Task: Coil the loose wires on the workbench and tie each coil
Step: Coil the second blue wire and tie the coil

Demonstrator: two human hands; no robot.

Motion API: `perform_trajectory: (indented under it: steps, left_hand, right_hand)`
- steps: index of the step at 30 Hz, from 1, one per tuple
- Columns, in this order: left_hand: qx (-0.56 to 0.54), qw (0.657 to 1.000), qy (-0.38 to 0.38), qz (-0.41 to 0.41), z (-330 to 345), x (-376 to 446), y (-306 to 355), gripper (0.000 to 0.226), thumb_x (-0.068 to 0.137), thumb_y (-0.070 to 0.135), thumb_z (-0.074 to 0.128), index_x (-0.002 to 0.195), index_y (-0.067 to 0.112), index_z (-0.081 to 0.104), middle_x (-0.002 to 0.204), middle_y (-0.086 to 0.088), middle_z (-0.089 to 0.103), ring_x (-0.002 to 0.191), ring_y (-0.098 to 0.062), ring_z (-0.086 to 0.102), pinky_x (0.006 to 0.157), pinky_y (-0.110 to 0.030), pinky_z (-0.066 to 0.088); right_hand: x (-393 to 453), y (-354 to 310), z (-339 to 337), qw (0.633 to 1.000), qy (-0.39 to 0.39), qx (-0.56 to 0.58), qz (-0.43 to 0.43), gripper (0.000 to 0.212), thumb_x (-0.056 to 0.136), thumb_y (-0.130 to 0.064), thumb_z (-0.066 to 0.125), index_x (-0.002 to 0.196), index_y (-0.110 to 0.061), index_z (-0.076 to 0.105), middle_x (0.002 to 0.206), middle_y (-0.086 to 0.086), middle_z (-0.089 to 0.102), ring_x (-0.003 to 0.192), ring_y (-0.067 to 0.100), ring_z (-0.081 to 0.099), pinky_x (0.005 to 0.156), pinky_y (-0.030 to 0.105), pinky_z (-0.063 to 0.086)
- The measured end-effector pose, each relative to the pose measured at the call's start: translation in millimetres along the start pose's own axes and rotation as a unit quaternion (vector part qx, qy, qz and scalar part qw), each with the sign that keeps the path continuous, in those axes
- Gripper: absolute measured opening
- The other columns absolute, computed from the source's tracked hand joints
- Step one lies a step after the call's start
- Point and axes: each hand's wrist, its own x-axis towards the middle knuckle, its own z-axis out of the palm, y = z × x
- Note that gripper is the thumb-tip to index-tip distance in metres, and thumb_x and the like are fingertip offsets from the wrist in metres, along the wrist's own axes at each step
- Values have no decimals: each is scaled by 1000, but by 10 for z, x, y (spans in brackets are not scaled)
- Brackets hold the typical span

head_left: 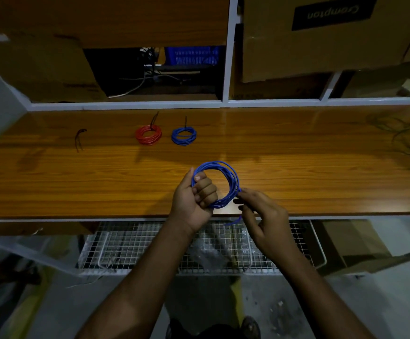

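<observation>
L hand (194, 199) grips round blue wire coil (226, 182); R hand (260, 216) pinches its tail.

Upside down, in pale letters on a black label (331, 12) of the cardboard box (296, 50) on the upper right shelf: "Crompton". Other box markings too dim to read.

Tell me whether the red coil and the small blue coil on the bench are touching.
Apart. The head view shows bare wood between the red coil and the small blue coil, lying side by side on the workbench.
</observation>
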Motion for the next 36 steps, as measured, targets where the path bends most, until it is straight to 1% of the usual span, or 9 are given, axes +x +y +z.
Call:
perform_trajectory:
  steps: [4, 6, 8, 11, 14, 21, 26, 31, 36]
  left_hand:
    - [-7, 1000, -17, 4, 74, -28, -11, 38, 94, 37, 44, 62, 16, 49, 44, 7, 31, 35, -5, 27, 37, -19, 21]
    - [-7, 1000, -21, 4, 98, -38, -18, 40, 95, 37, 43, 62, 16, 49, 44, 8, 32, 36, -5, 28, 38, -19, 21]
    - [-10, 1000, -25, 5, 123, -41, -28, 44, 98, 39, 40, 62, 16, 49, 44, 8, 32, 36, -5, 28, 38, -19, 21]
    - [-18, 999, -26, 8, 171, -38, -45, 50, 103, 41, 35, 62, 17, 49, 44, 8, 32, 36, -5, 28, 38, -19, 24]
    - [-20, 1000, -17, 10, 218, -37, -88, 49, 104, 42, 34, 64, 17, 47, 44, 8, 32, 35, -5, 28, 38, -19, 25]
    - [-31, 999, -5, 14, 275, -41, -164, 48, 104, 44, 35, 65, 16, 46, 46, 7, 32, 37, -6, 28, 37, -20, 28]
    - [-36, 999, 1, 19, 331, -44, -204, 52, 104, 45, 34, 63, 17, 48, 46, 8, 32, 37, -6, 28, 37, -20, 29]
    - [-41, 999, 3, 22, 360, -35, -208, 52, 104, 46, 33, 63, 16, 48, 46, 7, 32, 37, -7, 29, 37, -20, 29]
    - [-37, 998, 7, 40, 397, -57, -232, 54, 104, 46, 33, 63, 16, 48, 47, 6, 33, 37, -8, 29, 38, -21, 30]
  right_hand:
    - [-24, 8, -57, 998, 8, -48, -45, 41, 86, 5, 66, 125, -5, 66, 123, 8, 66, 100, 12, 67, 89, 16, 52]
    - [-30, 29, -72, 995, 18, -73, -65, 46, 83, 11, 69, 126, -4, 65, 124, 11, 66, 100, 15, 68, 87, 25, 57]
    - [-40, 48, -89, 991, 12, -113, -74, 54, 82, 12, 69, 133, -5, 61, 130, 14, 63, 108, 21, 67, 87, 33, 58]
    - [-65, 62, -100, 981, 11, -170, -92, 64, 79, 16, 69, 138, -6, 57, 134, 16, 56, 113, 25, 60, 85, 36, 56]
    - [-71, 67, -129, 979, 63, -166, -97, 51, 80, 15, 70, 126, -7, 67, 124, 13, 52, 98, 24, 59, 79, 37, 53]
    - [-42, 4, -147, 975, 47, -153, -155, 24, 88, 2, 71, 111, -4, 74, 112, 10, 69, 95, 25, 64, 75, 34, 49]
    - [-5, -4, -120, 968, 105, -147, -176, 22, 84, 2, 76, 105, -5, 76, 102, 8, 73, 83, 22, 66, 68, 33, 50]
    - [49, 16, -126, 956, 94, -170, -219, 20, 89, 2, 70, 106, -4, 76, 104, 12, 72, 76, 28, 62, 61, 38, 46]
    - [130, -22, -117, 939, 83, -218, -255, 21, 87, 6, 68, 106, 0, 74, 100, 18, 71, 72, 29, 57, 58, 38, 42]
